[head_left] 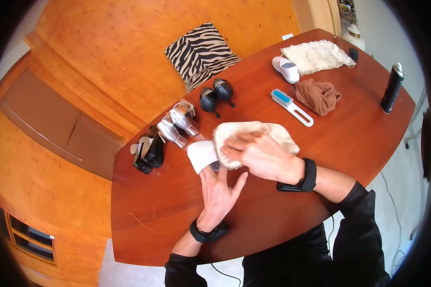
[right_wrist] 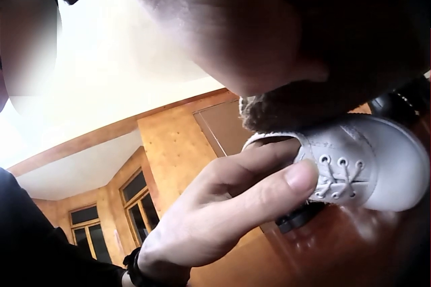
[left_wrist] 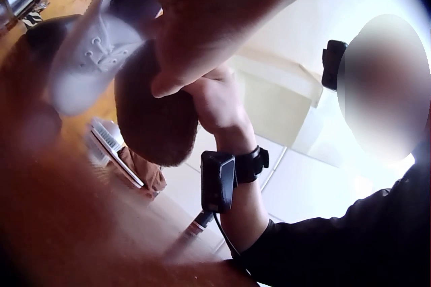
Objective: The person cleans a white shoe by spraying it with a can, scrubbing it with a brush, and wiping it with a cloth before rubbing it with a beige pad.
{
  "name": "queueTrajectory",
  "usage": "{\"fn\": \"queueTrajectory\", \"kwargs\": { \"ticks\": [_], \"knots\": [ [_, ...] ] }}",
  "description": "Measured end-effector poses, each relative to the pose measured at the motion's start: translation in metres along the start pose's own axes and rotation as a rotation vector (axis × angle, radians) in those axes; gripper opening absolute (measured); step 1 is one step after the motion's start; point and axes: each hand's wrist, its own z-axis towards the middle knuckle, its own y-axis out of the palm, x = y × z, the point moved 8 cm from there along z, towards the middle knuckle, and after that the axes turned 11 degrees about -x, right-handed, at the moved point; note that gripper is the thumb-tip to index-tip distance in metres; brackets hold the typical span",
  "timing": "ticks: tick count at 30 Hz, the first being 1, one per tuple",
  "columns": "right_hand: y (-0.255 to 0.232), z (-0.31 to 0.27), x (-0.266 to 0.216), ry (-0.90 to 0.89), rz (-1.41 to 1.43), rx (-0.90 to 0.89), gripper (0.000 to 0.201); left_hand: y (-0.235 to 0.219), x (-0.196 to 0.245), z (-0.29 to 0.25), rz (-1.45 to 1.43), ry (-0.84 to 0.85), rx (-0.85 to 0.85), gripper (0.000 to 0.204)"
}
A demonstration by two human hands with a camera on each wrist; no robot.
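Observation:
My left hand [head_left: 216, 193] holds a white lace-up sneaker [right_wrist: 397, 166]. Its fingers reach into the shoe's opening and the thumb presses on the outside beside the laces. My right hand [head_left: 266, 155] grips a cream, fuzzy-edged cloth pad [head_left: 277, 131], fingers spread over its top near the left edge. That pad lies against the sneaker's side; in the left wrist view it shows as a dark oval in shadow. The right thumb is hidden in the head view. Beyond the hands lies a white brush [head_left: 292, 107] with blue bristles.
Silver heeled shoes [head_left: 179, 124], black flats [head_left: 215, 95] and another black pair [head_left: 148, 150] line the table's far left side. At the right are a brown cloth [head_left: 318, 97], a second white sneaker [head_left: 286, 69], a cream shaggy cloth [head_left: 318, 56] and a black spray can [head_left: 392, 88].

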Motion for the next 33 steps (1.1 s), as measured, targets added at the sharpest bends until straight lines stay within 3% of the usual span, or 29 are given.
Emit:
{"fn": "queueTrajectory", "kwargs": {
  "ticks": [2,6,8,12,17,23,29,31,33],
  "knots": [
    [0.009,0.001,0.011,0.134,-0.069,-0.149,0.046,-0.002,0.000,0.001,0.086,0.010,0.011,0.056],
    [0.012,0.001,0.015,0.148,-0.100,-0.234,0.049,-0.007,0.002,0.000,0.156,0.019,0.049,0.056],
    [-0.002,0.001,0.001,0.039,-0.020,-0.051,0.051,-0.013,0.006,0.002,0.170,0.048,0.071,0.056],
    [-0.013,0.001,-0.007,0.012,0.004,-0.001,0.054,-0.011,0.002,0.004,0.159,0.055,0.043,0.059],
    [-0.030,-0.001,-0.017,-0.060,0.113,0.204,0.060,-0.002,-0.002,0.004,0.059,0.039,-0.026,0.068],
    [-0.018,-0.001,-0.033,-0.190,0.038,0.213,0.056,0.001,0.000,0.006,-0.021,0.149,-0.084,0.065],
    [-0.011,0.000,-0.020,-0.111,-0.120,0.177,0.044,-0.009,-0.001,0.005,0.060,0.052,0.011,0.063],
    [-0.004,0.003,-0.007,-0.019,-0.114,0.148,0.048,-0.007,-0.002,0.004,0.099,0.064,0.001,0.065],
    [-0.006,0.003,-0.009,-0.041,-0.134,0.132,0.050,0.001,-0.009,0.004,-0.013,0.011,-0.094,0.066]
  ]
}}
